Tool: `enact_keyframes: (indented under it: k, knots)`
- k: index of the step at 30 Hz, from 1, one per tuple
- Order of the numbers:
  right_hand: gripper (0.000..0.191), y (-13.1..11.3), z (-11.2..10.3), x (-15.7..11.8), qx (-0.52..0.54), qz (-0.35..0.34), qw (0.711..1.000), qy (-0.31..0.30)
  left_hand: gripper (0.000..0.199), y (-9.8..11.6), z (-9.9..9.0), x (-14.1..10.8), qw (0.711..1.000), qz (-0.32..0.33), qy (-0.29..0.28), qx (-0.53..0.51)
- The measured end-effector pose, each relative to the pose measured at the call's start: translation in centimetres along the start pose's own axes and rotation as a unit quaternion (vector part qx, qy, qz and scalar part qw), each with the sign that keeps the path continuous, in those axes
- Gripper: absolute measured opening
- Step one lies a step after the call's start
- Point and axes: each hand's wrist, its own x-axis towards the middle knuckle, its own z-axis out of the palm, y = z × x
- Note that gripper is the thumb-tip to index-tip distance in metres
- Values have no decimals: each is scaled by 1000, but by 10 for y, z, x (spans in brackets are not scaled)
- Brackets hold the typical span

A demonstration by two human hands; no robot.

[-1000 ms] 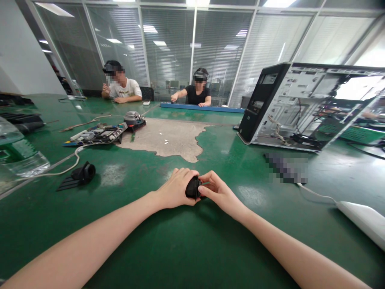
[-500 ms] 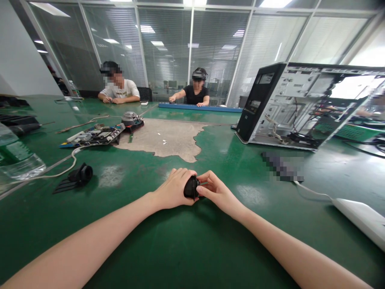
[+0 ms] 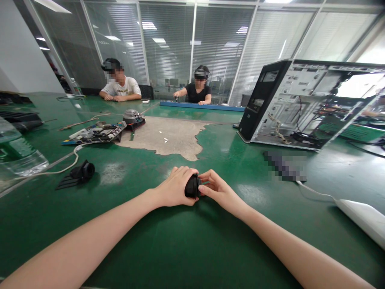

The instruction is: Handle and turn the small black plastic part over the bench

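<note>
while left hand and right hand clamp a black part — the computer tower reads hp

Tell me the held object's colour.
The held object is black; it shows best in the head view.

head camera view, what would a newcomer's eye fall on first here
Probably the open computer case, standing at the right of the green table. Next, the left hand and right hand, together on a small black part near the middle. Beyond them, a pale patch interrupts the green surface.
</note>
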Motion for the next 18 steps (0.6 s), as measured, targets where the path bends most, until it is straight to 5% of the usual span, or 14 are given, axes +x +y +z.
enact_keyframes:
  k: [8,18]
  knots:
    - [34,-4,-2,-5,-23,-12,999,-31,60,1,1,0,1000,-8,-5,-7]
    - [27,-1,1,0,-18,13,1000,11,56,2,-1,0,1000,-7,1,-10]
